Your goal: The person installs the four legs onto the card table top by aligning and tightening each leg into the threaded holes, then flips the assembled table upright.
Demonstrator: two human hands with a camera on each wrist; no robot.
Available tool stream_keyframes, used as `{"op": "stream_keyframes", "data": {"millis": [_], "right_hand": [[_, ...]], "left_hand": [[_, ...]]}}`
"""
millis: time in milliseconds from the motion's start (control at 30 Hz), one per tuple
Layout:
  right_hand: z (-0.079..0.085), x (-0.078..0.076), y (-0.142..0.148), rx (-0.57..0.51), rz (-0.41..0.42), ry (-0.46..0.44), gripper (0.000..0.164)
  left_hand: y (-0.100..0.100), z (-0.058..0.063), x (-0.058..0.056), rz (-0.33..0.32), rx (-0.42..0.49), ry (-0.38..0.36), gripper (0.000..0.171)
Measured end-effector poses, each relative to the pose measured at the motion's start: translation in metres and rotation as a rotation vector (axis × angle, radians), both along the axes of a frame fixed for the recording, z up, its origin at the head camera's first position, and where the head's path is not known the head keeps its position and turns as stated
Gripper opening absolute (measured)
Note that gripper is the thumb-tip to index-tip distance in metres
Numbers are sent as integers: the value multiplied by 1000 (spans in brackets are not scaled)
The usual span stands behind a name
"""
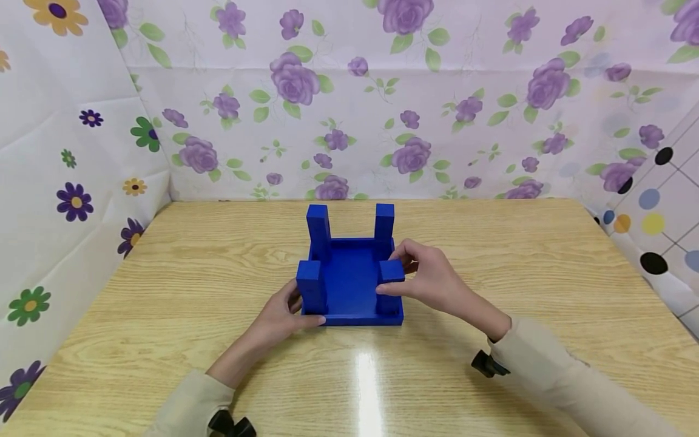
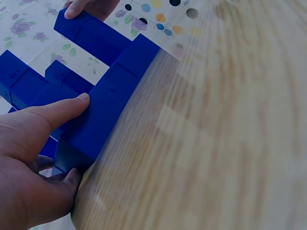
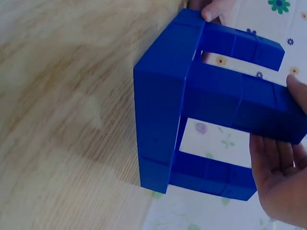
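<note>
A blue shallow square base with a raised rim lies on the table, a square post standing upright at each corner. My left hand grips its near left corner, thumb along the front rim and fingers around the left side, beside the near left post. With thumb and fingers on opposite sides, my right hand pinches the upper part of the near right post. In the right wrist view, thin seams cross that post. Small marks show on a post in the left wrist view.
The light wood table spreads out around the blue base. A flowered cloth hangs behind it, with patterned cloths at the left and right. The far left post and far right post rise at the back.
</note>
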State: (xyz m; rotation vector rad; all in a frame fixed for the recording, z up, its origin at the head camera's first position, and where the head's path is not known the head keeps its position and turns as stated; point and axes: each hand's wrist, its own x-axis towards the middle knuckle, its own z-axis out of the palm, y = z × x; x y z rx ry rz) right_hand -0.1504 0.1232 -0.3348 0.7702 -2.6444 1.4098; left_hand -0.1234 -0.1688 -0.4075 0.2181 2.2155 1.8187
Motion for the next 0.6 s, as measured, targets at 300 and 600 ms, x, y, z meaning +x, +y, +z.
{"op": "stream_keyframes", "data": {"millis": [300,600], "right_hand": [[1,8,-8,34,-86,80,40],[5,13,-12,58,-123,69,39]], "left_hand": [[1,1,0,-5,8,11,87],[0,2,0,-9,-16,13,88]]}}
